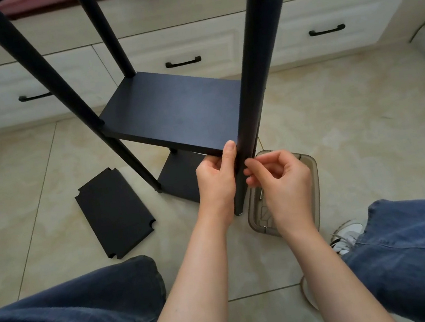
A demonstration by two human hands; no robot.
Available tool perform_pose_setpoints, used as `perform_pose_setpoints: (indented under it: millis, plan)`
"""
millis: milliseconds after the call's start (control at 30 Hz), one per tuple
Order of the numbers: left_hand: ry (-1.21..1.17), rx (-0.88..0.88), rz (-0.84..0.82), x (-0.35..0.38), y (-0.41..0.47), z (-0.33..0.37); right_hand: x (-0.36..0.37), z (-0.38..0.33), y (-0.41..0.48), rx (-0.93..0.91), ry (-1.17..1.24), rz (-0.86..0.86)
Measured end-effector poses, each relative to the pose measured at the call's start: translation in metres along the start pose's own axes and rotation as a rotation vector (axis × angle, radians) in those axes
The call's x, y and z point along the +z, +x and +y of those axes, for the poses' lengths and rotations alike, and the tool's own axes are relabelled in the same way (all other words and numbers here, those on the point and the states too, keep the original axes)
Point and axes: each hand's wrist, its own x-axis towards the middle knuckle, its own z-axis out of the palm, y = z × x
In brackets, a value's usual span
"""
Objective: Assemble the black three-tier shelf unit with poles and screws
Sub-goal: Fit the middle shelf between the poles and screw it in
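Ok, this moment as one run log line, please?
left hand grips middle shelf | right hand at front pole | spare board on floor | tray beside pole

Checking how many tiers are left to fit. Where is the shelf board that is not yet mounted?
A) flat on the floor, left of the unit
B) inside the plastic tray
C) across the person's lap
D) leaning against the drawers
A: the loose board lies flat on the floor tiles, left of the mounted middle shelf and bottom shelf.
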Motion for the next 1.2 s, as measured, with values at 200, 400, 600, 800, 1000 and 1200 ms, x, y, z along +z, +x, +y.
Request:
perform_pose_setpoints:
  millis: [200, 400, 600, 800, 1000, 1200]
  plan:
    - [-0.123, -0.051, -0.035, 0.003, -0.002, 0.003, -0.001, -0.002, 0.002, -0.034, -0.055, -0.017]
    - [-0.175, -0.060, -0.049, 0.005, -0.003, 0.003, -0.005, -0.001, 0.005, 0.006, -0.023, -0.051]
    - [-0.152, -0.074, -0.064, 0.003, -0.003, 0.002, -0.005, -0.006, 0.005, -0.306, -0.397, -0.036]
    - [-0.120, -0.075, -0.098, -0.001, -0.002, 0.001, -0.013, -0.007, 0.019, -0.318, -0.438, -0.215]
    - [0.143, -0.035, -0.036, -0.008, -0.010, 0.015, -0.019, -0.014, 0.036, -0.162, -0.330, -0.384]
    - [0.935, 0.714, 0.153, -0.022, -0.030, 0.035, -0.020, -0.023, 0.049, -0.055, -0.317, -0.456]
